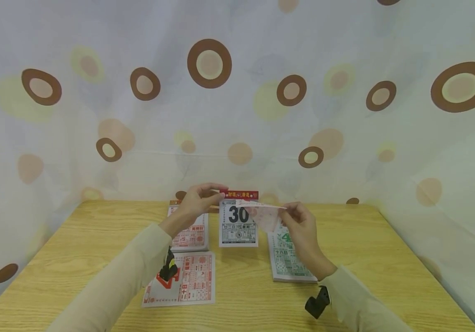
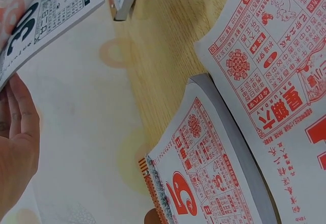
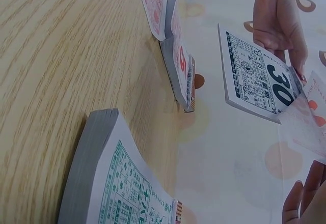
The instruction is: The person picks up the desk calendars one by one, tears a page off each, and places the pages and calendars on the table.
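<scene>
My left hand (image 1: 193,206) holds a small tear-off calendar (image 1: 231,235) upright by its upper left edge, beside the red header strip. The calendar shows a large black 30. A thin page (image 1: 268,220) with red print seen through it slants across the calendar's upper right, pinched at its outer corner by my right hand (image 1: 303,230). Whether the page is still joined at the header cannot be told. In the left wrist view, the left hand (image 2: 20,132) is under the calendar's side edge (image 2: 66,15). The right wrist view shows the page (image 3: 305,119) drawn away from the calendar (image 3: 254,76).
Left on the wooden table (image 1: 345,276) lies a thick calendar with red print (image 1: 196,230). Nearer me is a loose-looking red-printed sheet with a red 4 (image 1: 196,281). Right lies a thick green-printed calendar (image 1: 289,258), partly behind the right hand. A patterned curtain (image 1: 237,115) hangs behind.
</scene>
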Tool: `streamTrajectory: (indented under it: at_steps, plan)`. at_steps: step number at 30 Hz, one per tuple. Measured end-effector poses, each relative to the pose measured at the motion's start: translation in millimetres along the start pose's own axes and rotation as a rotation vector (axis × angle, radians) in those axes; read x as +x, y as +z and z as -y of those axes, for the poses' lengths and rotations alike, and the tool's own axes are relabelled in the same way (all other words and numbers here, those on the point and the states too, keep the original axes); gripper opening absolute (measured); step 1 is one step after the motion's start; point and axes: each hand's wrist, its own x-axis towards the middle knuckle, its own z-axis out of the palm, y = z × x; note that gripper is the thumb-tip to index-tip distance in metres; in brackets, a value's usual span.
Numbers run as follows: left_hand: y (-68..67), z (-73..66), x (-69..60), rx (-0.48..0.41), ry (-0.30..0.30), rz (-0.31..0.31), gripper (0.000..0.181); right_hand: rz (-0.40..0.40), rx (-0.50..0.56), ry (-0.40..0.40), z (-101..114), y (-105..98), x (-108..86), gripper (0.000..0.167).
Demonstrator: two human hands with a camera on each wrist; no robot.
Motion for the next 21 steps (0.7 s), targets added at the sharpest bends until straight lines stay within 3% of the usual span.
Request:
streamTrajectory:
  at_steps: [11, 16, 21]
  plan:
    - [-7.2, 2.7, -0.2, 0.026, -0.009, -0.045, 0.029, -0.014, 0.054, 0.022, -2.3, -6.3, 2.5, 0.010]
    - [-9.6, 2.7, 0.2, 0.034, 0.002, -0.026, 0.029, -0.017, 0.058, 0.016, -0.4, -6.6, 4.5, 0.014]
    - [-9.1, 4.9, 1.2, 0.026, -0.034, -0.038, 0.029, -0.024, 0.060, 0.026, -0.5, -6.2, 4.4, 0.018]
